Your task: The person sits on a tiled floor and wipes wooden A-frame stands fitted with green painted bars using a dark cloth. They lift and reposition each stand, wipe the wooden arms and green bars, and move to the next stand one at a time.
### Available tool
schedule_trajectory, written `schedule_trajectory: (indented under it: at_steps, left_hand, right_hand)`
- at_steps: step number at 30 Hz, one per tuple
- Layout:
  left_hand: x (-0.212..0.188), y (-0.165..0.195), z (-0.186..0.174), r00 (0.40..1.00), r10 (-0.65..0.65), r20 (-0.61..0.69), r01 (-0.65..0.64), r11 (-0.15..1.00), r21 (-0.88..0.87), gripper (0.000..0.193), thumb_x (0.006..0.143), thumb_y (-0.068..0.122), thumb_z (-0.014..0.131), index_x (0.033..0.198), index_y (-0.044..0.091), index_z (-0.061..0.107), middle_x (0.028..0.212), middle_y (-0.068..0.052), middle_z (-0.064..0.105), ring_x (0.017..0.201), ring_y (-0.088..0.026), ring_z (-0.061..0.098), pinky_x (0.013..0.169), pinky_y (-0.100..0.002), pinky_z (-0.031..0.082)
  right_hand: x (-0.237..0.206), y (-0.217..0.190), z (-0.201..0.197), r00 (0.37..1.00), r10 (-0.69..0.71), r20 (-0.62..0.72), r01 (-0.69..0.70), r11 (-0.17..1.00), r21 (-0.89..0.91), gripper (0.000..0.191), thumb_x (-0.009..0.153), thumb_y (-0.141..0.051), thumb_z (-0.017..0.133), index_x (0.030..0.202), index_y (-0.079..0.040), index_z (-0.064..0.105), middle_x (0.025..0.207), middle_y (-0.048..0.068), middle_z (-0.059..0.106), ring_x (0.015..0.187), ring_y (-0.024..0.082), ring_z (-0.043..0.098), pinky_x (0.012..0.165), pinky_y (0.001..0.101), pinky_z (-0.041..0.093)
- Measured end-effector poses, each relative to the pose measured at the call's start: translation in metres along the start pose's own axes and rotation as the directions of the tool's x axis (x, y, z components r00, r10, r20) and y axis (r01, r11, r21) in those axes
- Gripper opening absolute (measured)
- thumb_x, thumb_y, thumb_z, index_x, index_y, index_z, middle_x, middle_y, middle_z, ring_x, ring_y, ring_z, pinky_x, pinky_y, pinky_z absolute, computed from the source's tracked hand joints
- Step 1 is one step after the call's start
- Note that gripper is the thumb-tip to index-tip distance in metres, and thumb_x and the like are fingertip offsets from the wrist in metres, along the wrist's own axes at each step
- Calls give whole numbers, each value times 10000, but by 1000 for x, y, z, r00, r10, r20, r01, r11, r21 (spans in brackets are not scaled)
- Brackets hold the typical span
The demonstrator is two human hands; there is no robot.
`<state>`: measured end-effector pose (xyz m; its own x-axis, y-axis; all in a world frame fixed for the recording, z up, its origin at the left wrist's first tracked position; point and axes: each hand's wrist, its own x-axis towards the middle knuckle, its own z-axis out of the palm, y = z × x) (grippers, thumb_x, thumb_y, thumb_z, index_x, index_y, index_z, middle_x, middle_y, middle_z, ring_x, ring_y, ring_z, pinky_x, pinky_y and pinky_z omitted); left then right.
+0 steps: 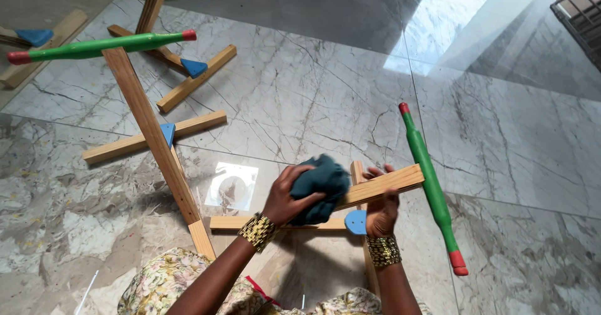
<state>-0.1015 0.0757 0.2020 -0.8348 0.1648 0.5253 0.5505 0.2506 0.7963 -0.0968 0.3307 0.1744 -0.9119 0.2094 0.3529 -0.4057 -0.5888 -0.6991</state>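
Observation:
My left hand [289,197] is closed on a dark teal cloth [320,187] and presses it against the upright wooden post [382,187] of a stand. My right hand [380,210] grips that same post just below its top. A green rod with red ends [431,187] is fixed across the post's top, to the right of my hands. The stand's crossed wooden base [250,222] lies on the floor under my hands, with a blue corner bracket [356,222] by my right wrist. Beaded bracelets are on both wrists.
Two more wooden stands [150,124] with green red-tipped rods [94,46] and blue brackets stand at the left and upper left. The floor is grey marble tile [513,133]. A dark wire crate [579,11] sits at the top right. My patterned garment fills the bottom edge.

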Motion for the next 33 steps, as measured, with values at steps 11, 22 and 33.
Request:
schedule_trajectory:
  at_steps: [11, 22, 33]
  left_hand:
    - [81, 66, 125, 913, 7, 408, -154, 932, 328, 1026, 634, 484, 881, 1502, 191, 419, 1251, -125, 611, 1182, -327, 587, 950, -484, 490]
    - [-6, -20, 81, 972, 33, 231, -108, 941, 321, 690, 745, 424, 868, 1315, 160, 583, 1189, -80, 680, 1105, -319, 639, 913, -478, 501]
    - [-89, -136, 41, 961, -112, 254, -15, 894, 449, 809, 692, 411, 897, 1363, 172, 516, 1251, -81, 647, 1168, -312, 611, 969, -462, 481]
  right_hand:
    - [-6, -31, -15, 994, 41, -105, -37, 999, 37, 758, 1053, -554, 477, 1593, -33, 361, 1532, 110, 477, 1369, 244, 492, 1141, 411, 387]
    - [3, -29, -8, 999, 37, -23, -37, 999, -22, 654, 1054, -541, 542, 1478, -57, 425, 1256, 219, 645, 1217, 363, 599, 1124, 534, 428]
    - [5, -21, -25, 1000, -6, -13, 5, 995, -104, 677, 1026, -554, 549, 1457, -49, 415, 1173, 202, 685, 1157, 362, 647, 1097, 529, 477]
